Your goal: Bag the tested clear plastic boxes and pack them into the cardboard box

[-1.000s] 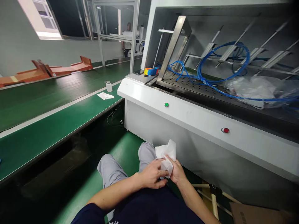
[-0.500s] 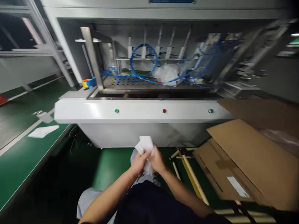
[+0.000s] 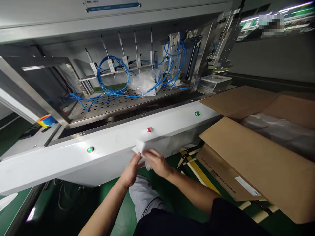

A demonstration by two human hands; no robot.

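Note:
A crumpled white wipe (image 3: pixel 140 148) is bunched between my two hands, just in front of the white front panel (image 3: pixel 73 160) of a machine. My left hand (image 3: pixel 131 170) grips it from below, and my right hand (image 3: pixel 157 163) closes over it from the right. Part of the wipe hangs below my fingers, and the rest is hidden by them. A red indicator button (image 3: pixel 149 129) sits on the panel just above the wipe. A green indicator button (image 3: pixel 90 149) lies to the left and another green one (image 3: pixel 197 113) to the right.
Above the panel is a perforated steel bed (image 3: pixel 110 105) with blue pneumatic tubing (image 3: pixel 110 78), a clear plastic bag (image 3: pixel 145 82) and several steel cylinders. An open cardboard box (image 3: pixel 256 154) stands at right. A roll of tape (image 3: pixel 46 120) sits at left.
My view has swung right and up, from the green bench to the machine front. My hands have risen from above my lap to the panel, still holding the wipe.

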